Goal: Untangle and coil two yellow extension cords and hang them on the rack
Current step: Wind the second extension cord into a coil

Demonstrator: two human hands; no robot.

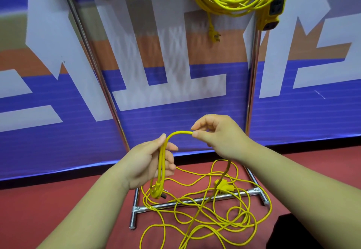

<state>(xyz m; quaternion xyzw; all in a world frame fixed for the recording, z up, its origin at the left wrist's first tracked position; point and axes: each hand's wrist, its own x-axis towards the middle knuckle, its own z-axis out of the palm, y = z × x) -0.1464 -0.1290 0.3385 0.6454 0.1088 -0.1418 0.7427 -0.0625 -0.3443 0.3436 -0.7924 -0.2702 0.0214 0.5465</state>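
Your left hand (150, 162) is closed around a few small loops of the thin, bendy yellow extension cord (180, 132). The cord's yellow plug (156, 190) hangs just below that hand. Your right hand (218, 135) pinches the same cord between the thumb and first finger, near the left hand, with a short arch of cord between the 2 hands. The rest of this cord lies in a loose, messy heap on the red floor (58, 200), across the bottom bar of the shiny metal rack (195, 200). The other cord, a fat yellow coil (224, 0), already hangs at the top of the rack, with its yellow socket block (273, 12) beside it. The cord looks light, soft and a bit smooth, so it can slide through your fingers. It may snag where strands cross in the heap, so pull gently. Keep the loops in your left hand and feed the cord in with your right. The blue wall banner (195, 115) has big white shapes on it, but I cannot read them as words. No brand shows on either cord.
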